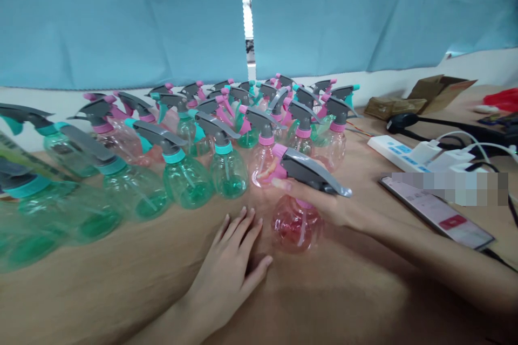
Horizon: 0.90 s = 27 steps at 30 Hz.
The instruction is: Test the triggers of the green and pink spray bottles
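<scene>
My right hand [324,199] is wrapped round the neck of a pink spray bottle [296,229], just below its grey and pink trigger head. This bottle is upright at the front of the group. My left hand [232,259] lies on the wooden table [154,285], palm down with fingers spread, holding nothing, to the left of the pink bottle. Beyond my left hand stand a green spray bottle [230,172] and another green one [188,186], both with turquoise collars. A second pink bottle [263,161] is right behind the held one.
Several more green and pink spray bottles fill the left and back of the table. On the right are a phone [437,210], a white power strip [394,153] with plugs and cables, a black headset [404,121] and an open cardboard box [439,94]. Blue sheeting [324,16] hangs behind.
</scene>
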Tool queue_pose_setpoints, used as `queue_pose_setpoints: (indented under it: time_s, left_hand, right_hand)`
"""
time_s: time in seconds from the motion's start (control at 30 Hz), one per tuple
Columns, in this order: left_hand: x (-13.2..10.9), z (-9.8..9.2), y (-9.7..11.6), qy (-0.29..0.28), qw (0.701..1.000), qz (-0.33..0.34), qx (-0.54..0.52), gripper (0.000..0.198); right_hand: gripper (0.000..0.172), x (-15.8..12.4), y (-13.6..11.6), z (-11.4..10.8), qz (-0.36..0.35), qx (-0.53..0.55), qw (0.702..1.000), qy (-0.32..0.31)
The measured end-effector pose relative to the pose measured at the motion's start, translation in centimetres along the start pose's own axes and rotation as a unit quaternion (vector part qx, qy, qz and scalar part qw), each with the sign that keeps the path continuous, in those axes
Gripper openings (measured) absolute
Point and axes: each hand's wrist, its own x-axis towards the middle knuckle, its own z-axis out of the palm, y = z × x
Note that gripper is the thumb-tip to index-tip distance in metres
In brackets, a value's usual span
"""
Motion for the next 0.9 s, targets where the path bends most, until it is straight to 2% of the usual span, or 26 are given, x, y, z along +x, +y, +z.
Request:
queue_pose_setpoints:
  time_s: [0.1, 0.17, 0.37, 0.53, 0.67, 0.8, 0.9]
  left_hand:
    - [0.0, 0.0, 0.0, 0.001, 1.000, 0.001, -0.002, 0.052]
    - [0.0, 0.0, 0.0, -0.001, 1.000, 0.004, -0.001, 0.052]
    - [0.0, -0.1, 0.0, 0.000, 1.000, 0.009, 0.008, 0.053]
    - [0.0, 0.0, 0.0, 0.004, 1.000, 0.006, -0.005, 0.052]
    - [0.0, 0.1, 0.0, 0.006, 1.000, 0.006, -0.005, 0.051]
    - [0.1, 0.1, 0.0, -0.001, 1.000, 0.008, 0.006, 0.052]
    - [0.0, 0.0, 0.0, -0.004, 1.000, 0.008, 0.005, 0.052]
  right_hand:
    - [0.033, 0.1, -0.9, 0.1, 0.013, -0.012, 1.000, 0.000]
    - [0.035, 0.1, -1.1, 0.1, 0.018, -0.025, 1.000, 0.005]
    - [0.031, 0.3, -1.6, 0.1, 0.017, -0.048, 0.999, 0.008]
    - [0.027, 0.2, -1.6, 0.1, -0.015, -0.065, 0.997, 0.043]
    - [0.027, 0.1, -1.0, 0.2, -0.012, -0.041, 0.999, 0.030]
    - [0.017, 0.2, -0.6, 0.5, -0.023, -0.010, 0.999, 0.021]
    - [0.020, 0.2, -0.3, 0.7, -0.009, 0.002, 1.000, 0.016]
